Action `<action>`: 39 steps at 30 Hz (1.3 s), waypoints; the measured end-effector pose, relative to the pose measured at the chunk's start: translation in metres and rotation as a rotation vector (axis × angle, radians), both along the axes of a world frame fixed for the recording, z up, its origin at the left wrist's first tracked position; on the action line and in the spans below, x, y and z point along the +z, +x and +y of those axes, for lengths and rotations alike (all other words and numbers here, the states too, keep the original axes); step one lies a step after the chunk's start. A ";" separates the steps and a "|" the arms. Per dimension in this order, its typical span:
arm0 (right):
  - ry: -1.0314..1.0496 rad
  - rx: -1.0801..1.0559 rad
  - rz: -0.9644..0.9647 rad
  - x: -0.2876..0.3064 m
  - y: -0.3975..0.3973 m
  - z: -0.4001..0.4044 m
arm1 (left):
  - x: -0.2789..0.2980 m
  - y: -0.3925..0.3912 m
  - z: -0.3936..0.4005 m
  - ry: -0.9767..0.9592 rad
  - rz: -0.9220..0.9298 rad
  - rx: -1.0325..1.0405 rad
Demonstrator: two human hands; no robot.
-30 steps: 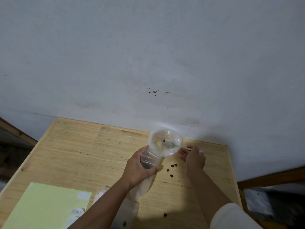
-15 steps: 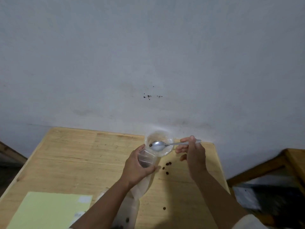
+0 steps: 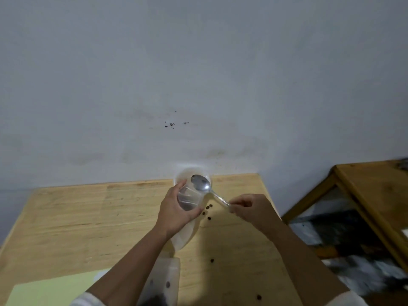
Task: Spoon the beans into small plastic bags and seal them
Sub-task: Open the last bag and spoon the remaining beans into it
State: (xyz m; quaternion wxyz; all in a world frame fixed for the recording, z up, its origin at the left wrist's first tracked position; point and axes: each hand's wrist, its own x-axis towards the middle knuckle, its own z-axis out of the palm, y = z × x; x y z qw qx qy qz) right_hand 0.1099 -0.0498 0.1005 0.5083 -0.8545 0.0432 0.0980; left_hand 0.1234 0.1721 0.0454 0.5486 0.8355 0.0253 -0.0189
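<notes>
Two hands over a wooden desk [image 3: 88, 217]: left hand [image 3: 176, 212] gripping a clear plastic bag [image 3: 187, 199] upright, mouth open for filling; right hand [image 3: 249, 209] pinching a spoon [image 3: 202, 184] above it; stray beans [image 3: 208, 212] alongside.

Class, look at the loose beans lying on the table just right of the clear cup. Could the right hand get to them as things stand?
Probably yes, but not freely: the right hand pinches the spoon, so it is occupied. The loose beans lie uncovered on the table close beside it; nothing blocks the way.
</notes>
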 end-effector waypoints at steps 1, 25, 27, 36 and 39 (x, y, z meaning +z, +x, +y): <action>0.009 -0.010 0.045 -0.006 -0.004 -0.005 | -0.001 0.000 -0.004 -0.004 0.002 0.000; -0.331 -0.206 0.140 -0.100 0.046 -0.082 | -0.003 -0.016 -0.083 -0.104 0.053 0.182; -0.209 -0.165 0.040 -0.081 0.051 -0.068 | 0.000 -0.016 -0.086 -0.115 0.051 0.177; 0.053 0.242 0.079 0.009 0.060 0.000 | 0.026 -0.022 -0.075 -0.057 -0.008 0.153; -0.105 0.298 -0.024 0.026 0.060 0.014 | 0.034 -0.028 -0.057 -0.119 0.000 0.166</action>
